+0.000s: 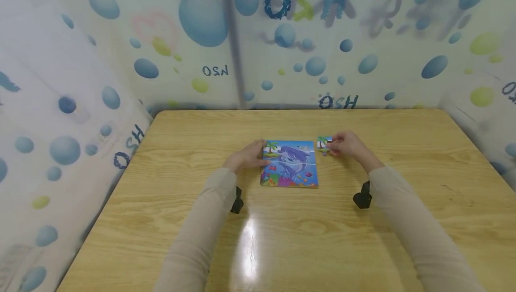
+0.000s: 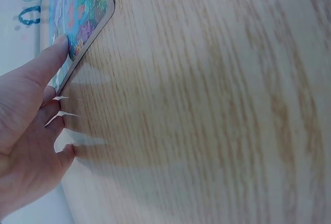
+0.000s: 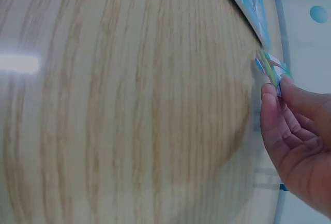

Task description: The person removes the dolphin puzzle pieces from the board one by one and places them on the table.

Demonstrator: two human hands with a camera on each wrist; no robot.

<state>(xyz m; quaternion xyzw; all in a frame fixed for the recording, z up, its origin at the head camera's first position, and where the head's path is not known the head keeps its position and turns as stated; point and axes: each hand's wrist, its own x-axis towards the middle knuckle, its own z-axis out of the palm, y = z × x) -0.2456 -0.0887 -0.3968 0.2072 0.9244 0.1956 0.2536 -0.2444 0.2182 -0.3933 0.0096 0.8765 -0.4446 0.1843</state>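
A square dolphin jigsaw puzzle (image 1: 291,166) lies flat on the wooden table, with a palm tree at its upper left and coral along the bottom. My left hand (image 1: 248,154) grips its left edge. In the left wrist view the thumb (image 2: 49,61) lies over the picture while the other fingers meet the side of the board. Just beyond the puzzle's upper right corner, my right hand (image 1: 346,145) pinches a small jigsaw piece (image 1: 322,143) showing a palm tree. The right wrist view shows that piece (image 3: 274,69) tilted between thumb and fingertips.
The light wooden table (image 1: 161,184) reaches to a white backdrop (image 1: 258,72) with blue and green dots behind and at the sides. A dark strap-like mount hangs at each wrist. Light glares off the table in front.
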